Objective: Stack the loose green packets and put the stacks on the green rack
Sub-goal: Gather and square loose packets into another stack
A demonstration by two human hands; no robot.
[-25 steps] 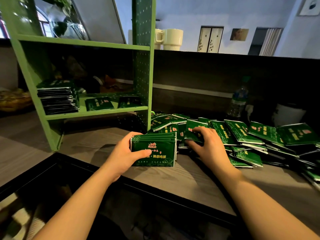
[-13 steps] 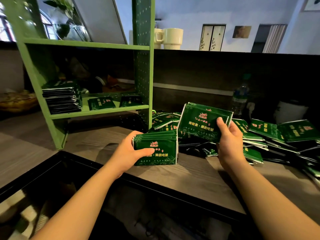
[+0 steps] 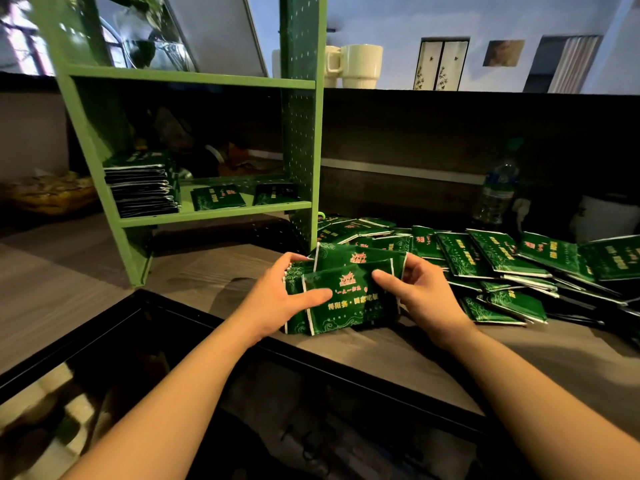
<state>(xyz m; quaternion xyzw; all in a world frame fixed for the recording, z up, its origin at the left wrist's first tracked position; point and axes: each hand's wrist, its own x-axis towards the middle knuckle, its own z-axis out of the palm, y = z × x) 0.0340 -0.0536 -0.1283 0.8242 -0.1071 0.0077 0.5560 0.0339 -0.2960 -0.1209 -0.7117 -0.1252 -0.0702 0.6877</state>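
Note:
A stack of green packets [image 3: 346, 303] stands on edge on the wooden counter, held from both sides. My left hand [image 3: 280, 299] grips its left end, thumb across the front. My right hand [image 3: 422, 292] pinches the right end, where the newest packets sit a little askew against the stack. Many loose green packets [image 3: 502, 254] lie spread over the counter to the right. The green rack [image 3: 214, 213] stands at the back left; its lower shelf carries a tall stack of packets [image 3: 142, 188] and two single packets [image 3: 218, 197].
Cream mugs [image 3: 360, 65] stand on the dark partition behind the rack. A water bottle [image 3: 497, 192] and a white container [image 3: 602, 220] stand at the back right. A black-framed glass panel [image 3: 138, 375] lies below the counter edge.
My right hand lifted packets from the loose pile, carried them left and brought them against the front of the stack that my left hand holds. The stack stayed in place.

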